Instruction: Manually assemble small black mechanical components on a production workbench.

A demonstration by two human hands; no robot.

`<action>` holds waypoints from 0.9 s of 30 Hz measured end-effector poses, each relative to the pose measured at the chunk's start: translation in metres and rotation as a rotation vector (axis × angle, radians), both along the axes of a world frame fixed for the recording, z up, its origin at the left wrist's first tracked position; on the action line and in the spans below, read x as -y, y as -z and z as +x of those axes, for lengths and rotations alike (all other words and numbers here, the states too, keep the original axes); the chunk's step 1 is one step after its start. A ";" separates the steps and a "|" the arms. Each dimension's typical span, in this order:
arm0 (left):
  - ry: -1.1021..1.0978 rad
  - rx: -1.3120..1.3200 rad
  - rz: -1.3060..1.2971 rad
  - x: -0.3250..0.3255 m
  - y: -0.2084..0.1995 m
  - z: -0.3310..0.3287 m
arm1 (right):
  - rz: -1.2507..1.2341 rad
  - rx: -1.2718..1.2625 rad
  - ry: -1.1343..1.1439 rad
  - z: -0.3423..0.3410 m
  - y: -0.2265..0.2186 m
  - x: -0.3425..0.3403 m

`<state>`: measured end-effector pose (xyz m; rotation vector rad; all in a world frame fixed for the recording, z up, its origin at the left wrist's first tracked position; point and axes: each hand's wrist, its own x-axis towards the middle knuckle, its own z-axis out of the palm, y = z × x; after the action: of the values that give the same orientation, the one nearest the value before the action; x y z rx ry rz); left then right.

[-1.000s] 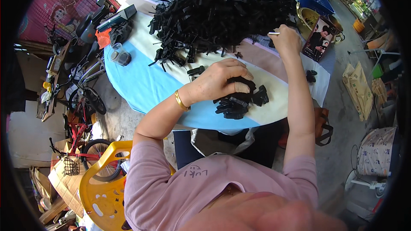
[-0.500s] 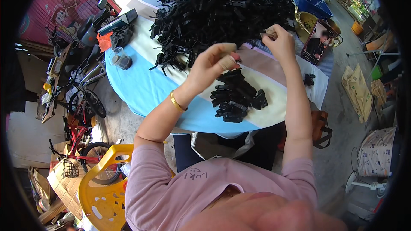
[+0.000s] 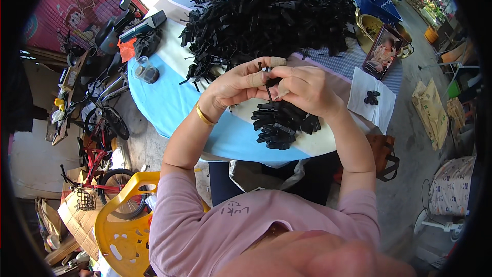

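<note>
Since the earlier frame, the right hand [image 3: 310, 90] moves away from the edge of the large black heap [image 3: 266, 23], and it now meets the left hand [image 3: 240, 83] above the striped cloth [image 3: 164, 107]. Between them is a small black piece [image 3: 273, 82], pinched by both hands: the right fingers are bent closely on it, the left ones are only half curled. A smaller black pile [image 3: 279, 122] lies just below the hands (on the person's side). At the right, some dark pieces [image 3: 371, 97] rest upon white paper [image 3: 357, 90], near a phone [image 3: 383, 52].
</note>
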<state>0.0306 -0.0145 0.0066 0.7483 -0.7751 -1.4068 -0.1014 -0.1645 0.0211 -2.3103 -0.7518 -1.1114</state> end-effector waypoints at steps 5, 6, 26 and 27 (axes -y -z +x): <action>0.064 -0.066 -0.043 -0.001 0.004 0.005 | -0.031 0.016 -0.024 -0.005 -0.003 -0.002; -0.019 -0.078 -0.058 -0.002 0.003 0.004 | -0.011 0.015 -0.004 -0.003 -0.002 -0.004; -0.696 0.618 -0.097 0.006 -0.001 -0.029 | 0.869 -0.675 -0.031 0.011 0.019 -0.007; -0.730 0.656 -0.102 0.006 0.000 -0.029 | 0.869 -0.675 -0.032 0.010 0.017 -0.008</action>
<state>0.0012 -0.0202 0.0064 1.2768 -0.9267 -0.4499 -0.0916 -0.1568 0.0040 -1.7024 -0.0097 -0.4211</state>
